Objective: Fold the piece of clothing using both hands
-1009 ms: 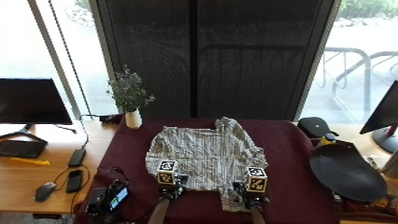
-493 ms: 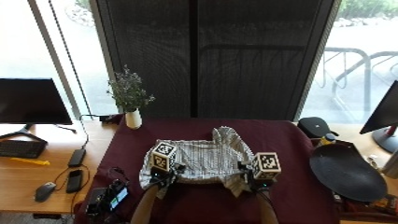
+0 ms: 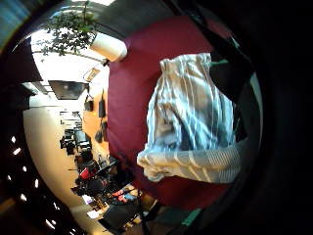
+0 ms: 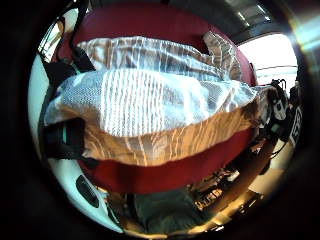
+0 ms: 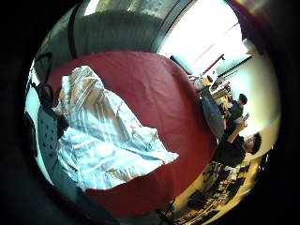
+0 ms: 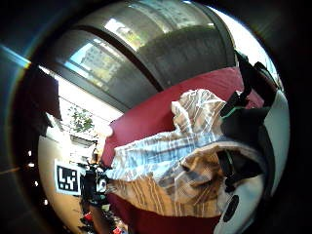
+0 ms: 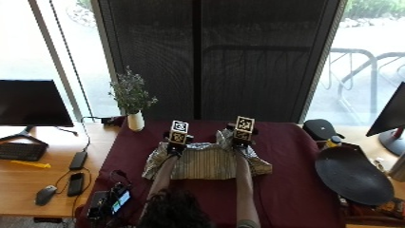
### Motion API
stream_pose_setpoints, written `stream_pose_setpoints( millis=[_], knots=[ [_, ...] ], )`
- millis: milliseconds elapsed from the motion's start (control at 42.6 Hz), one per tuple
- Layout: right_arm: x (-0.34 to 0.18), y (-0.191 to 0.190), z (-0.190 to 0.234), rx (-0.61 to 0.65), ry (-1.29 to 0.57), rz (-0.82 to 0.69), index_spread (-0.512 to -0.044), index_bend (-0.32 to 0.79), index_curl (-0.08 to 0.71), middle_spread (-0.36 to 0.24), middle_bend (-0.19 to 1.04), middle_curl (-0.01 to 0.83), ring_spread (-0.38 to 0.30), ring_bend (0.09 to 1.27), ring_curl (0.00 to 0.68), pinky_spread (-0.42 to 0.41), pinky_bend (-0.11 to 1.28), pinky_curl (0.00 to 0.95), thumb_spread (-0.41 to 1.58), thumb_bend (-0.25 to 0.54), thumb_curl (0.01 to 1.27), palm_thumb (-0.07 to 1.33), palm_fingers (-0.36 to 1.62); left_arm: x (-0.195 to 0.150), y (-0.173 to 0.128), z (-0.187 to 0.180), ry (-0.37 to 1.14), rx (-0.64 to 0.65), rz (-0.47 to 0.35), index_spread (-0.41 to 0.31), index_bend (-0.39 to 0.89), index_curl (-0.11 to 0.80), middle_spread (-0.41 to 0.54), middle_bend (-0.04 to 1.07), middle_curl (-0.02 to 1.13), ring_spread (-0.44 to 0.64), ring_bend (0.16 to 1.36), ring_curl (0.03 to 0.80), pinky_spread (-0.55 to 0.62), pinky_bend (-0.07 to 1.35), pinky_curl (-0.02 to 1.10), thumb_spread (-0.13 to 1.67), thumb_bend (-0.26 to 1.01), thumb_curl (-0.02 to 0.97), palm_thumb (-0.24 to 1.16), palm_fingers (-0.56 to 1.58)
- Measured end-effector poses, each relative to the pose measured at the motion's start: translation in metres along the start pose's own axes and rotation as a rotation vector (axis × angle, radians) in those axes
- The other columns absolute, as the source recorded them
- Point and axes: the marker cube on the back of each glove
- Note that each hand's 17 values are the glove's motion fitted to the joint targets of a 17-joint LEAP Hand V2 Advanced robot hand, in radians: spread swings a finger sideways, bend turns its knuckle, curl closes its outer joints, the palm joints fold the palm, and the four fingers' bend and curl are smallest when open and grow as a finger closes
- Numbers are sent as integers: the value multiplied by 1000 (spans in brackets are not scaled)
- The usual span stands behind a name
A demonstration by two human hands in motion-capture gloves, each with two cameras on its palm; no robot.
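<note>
Outside view: one shirt (image 7: 206, 164), two hands.

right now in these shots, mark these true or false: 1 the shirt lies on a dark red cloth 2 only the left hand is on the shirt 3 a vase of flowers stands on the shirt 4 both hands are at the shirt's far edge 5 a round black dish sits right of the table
1. True. The striped shirt lies on the dark red cloth.
2. False. Both the left hand and the right hand are on it.
3. False. The vase stands apart from the shirt, at the cloth's far left corner.
4. True. Both forearms reach across the shirt to its far edge.
5. True. The black dish sits at the right side.
</note>
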Motion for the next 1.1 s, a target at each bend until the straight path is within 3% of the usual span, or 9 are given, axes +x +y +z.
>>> stream_pose_setpoints(
  millis=[188, 352, 422, 446, 610, 728, 798, 1009, 1103],
  knots=[
    [-11, 36, 39, -338, 93, -57, -295, 167, 384, -227, 327, 440, -263, 775, 448, -350, 523, 379, 923, -17, 407, 1096, 1354, -1, -7, 49, 34, -217, -36, -300, 207, 478, -336, 531, 531, -368, 859, 478, -32, 142, 139, 1401, 49, 294, 735, 1177],
    [-16, 32, 38, -499, -114, -66, -297, 157, 387, -230, 312, 441, -259, 771, 446, -354, 544, 384, 887, -34, 408, 1078, 1322, -1, -4, 63, 167, -275, -17, -297, 169, 480, -342, 543, 543, -361, 878, 494, -71, 173, 177, 1400, 43, 292, 749, 1178],
    [-6, 26, 21, -534, -228, -55, -307, 87, 364, -231, 231, 423, -263, 753, 442, -346, 625, 400, 873, -57, 396, 1016, 1181, -11, -4, 57, 171, -165, -89, -274, 115, 463, -338, 586, 557, -352, 870, 493, -43, 137, 175, 1395, 30, 289, 738, 1069],
    [-2, 22, 16, -494, -256, -66, -312, 92, 360, -219, 146, 400, -257, 678, 419, -294, 659, 408, 871, -68, 390, 984, 965, -12, -3, 54, 185, -132, -98, -244, 25, 432, -329, 609, 564, -336, 843, 485, -7, 141, 175, 1356, -3, 285, 694, 937],
    [21, 31, -32, -310, -386, -116, -314, 149, 368, -175, 130, 373, -200, 571, 403, -166, 629, 406, 886, -36, 382, 933, 849, -12, 0, 29, 276, 169, -76, -181, 56, 376, -285, 605, 580, -268, 756, 474, 82, 206, 217, 1258, -30, 291, 622, 746],
    [77, 90, -12, -413, -201, 101, -315, 164, 373, -157, 145, 364, -163, 497, 384, -94, 596, 392, 921, -25, 388, 924, 772, -21, -7, 18, 135, 451, -85, -155, 93, 354, -236, 494, 547, -208, 693, 447, 125, 274, 252, 1225, -23, 300, 609, 650],
    [98, 135, -28, -562, -199, 224, -317, 157, 372, -145, 148, 358, -140, 460, 375, -55, 593, 387, 945, -25, 392, 910, 734, -25, -12, 29, 1, 488, -91, -152, 117, 348, -222, 453, 523, -190, 675, 427, 142, 267, 256, 1207, -20, 306, 609, 657],
    [151, 207, -7, -849, -45, 586, -309, 48, 298, -50, 126, 322, -15, 476, 381, 52, 743, 412, 1060, -63, 351, 692, 493, 19, 6, 96, 76, 169, 11, -143, 164, 365, -145, 280, 472, -43, 534, 385, 210, 315, 298, 1223, -59, 276, 441, 492],
    [154, 213, 12, -808, -104, 645, -314, -95, 198, -26, 119, 297, -66, 766, 432, -33, 851, 420, 1100, -67, 328, 576, 637, 26, 23, 121, 164, -61, 42, -136, 181, 381, -91, 201, 459, 48, 476, 373, 248, 357, 320, 1236, -72, 236, 278, 405]
  ],
)
